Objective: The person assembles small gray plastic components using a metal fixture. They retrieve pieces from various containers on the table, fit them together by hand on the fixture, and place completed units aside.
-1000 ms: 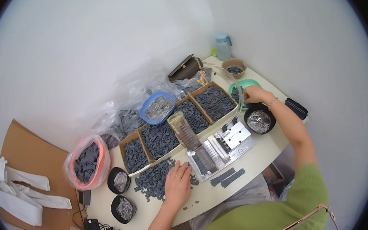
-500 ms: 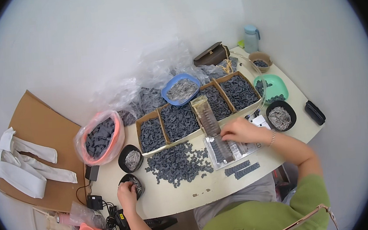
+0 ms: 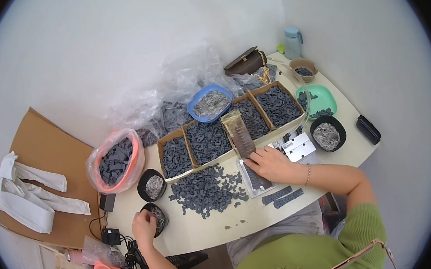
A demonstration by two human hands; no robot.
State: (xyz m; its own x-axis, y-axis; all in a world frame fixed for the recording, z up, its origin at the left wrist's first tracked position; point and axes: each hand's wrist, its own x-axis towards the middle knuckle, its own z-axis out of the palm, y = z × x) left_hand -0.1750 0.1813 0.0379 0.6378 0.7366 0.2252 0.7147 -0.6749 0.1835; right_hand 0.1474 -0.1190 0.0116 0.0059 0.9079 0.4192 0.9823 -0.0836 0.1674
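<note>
My left hand [image 3: 144, 228] is at the rim of a small black bowl [image 3: 165, 226] of thin metal pins, its fingertips bunched over the contents; anything in them is hidden. My right hand [image 3: 274, 165] lies across a metal fixture [image 3: 256, 194], fingers bent down beside a long brown ribbed strip [image 3: 241, 136]. The strip slants from the fixture up over the cardboard box. Whether the right fingertips pinch a small piece cannot be made out. Two short dark grey ribbed strips [image 3: 289, 198] lie in front of the fixture. Left of it spreads a heap of small dark grey pieces [image 3: 205, 189].
A divided cardboard box [image 3: 205, 162] of grey pieces stands behind, with a blue bowl [image 3: 190, 111] of pins on it. Another black bowl [image 3: 143, 192] and a pink basket [image 3: 138, 164] stand left. At right are a black bowl [image 3: 344, 141], a green tray [image 3: 329, 94] and a black case [image 3: 368, 130].
My right hand has moved left and nearer along the fixture, uncovering a white block behind it. My left hand has shifted slightly left and stays at the black bowl.
</note>
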